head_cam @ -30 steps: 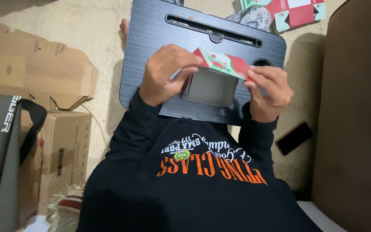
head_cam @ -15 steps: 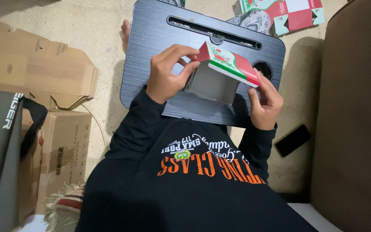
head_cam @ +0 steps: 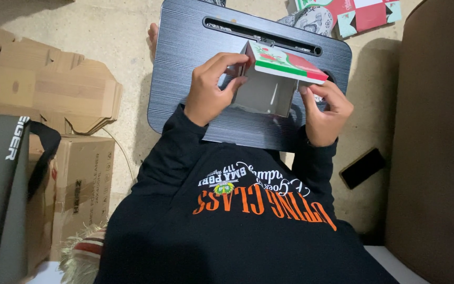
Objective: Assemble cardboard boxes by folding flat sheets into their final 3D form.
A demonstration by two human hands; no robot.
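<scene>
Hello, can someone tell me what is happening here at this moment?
A seated person holds a small folding paper box with both hands above a dark lap desk. The left hand grips its left side; the right hand supports the right side. The box is partly formed, grey inside, red and green outside. More printed flat boxes lie on the floor beyond.

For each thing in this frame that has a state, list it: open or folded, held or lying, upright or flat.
Small card box: partly folded, open inside showing, held above the lap desk.
Left hand: gripping the box's left side.
Right hand: gripping the box's right side.
Lap desk: flat, bearing nothing else visible.
Cardboard sheets: flattened, on the floor.
Phone: lying flat, screen dark.
</scene>
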